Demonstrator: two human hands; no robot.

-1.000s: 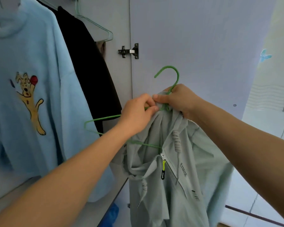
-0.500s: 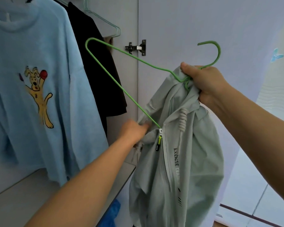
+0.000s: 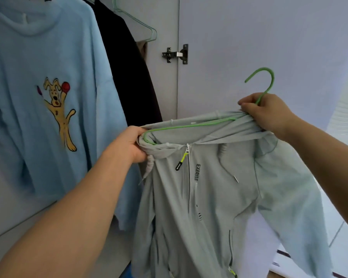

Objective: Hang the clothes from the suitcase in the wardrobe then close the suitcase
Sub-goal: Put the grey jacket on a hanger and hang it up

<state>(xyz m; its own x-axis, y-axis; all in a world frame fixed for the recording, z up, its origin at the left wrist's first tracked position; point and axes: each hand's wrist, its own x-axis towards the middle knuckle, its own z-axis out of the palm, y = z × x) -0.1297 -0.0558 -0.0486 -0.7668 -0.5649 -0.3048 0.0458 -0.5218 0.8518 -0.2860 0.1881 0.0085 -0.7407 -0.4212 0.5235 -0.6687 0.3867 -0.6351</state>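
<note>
A pale grey-green zip hoodie [image 3: 215, 193] hangs on a green wire hanger [image 3: 189, 125] in front of the open wardrobe. My right hand [image 3: 267, 113] grips the hanger's neck below its hook, together with bunched hoodie fabric. My left hand [image 3: 129, 143] grips the hoodie's left shoulder over the hanger's left end. The hanger lies nearly level, with its left end inside the collar. The suitcase is out of view.
A light blue sweatshirt [image 3: 48, 101] with a cartoon dog hangs in the wardrobe at left, next to a dark garment [image 3: 127, 67] and an empty pale green hanger [image 3: 143, 23]. The white wardrobe door [image 3: 259, 41] with its hinge [image 3: 176, 54] stands behind the hoodie.
The hanger's left end, which stuck up bare outside the hoodie, has dropped level into the collar. My left hand has risen from the zipper area to grip that shoulder. My right hand has lowered.
</note>
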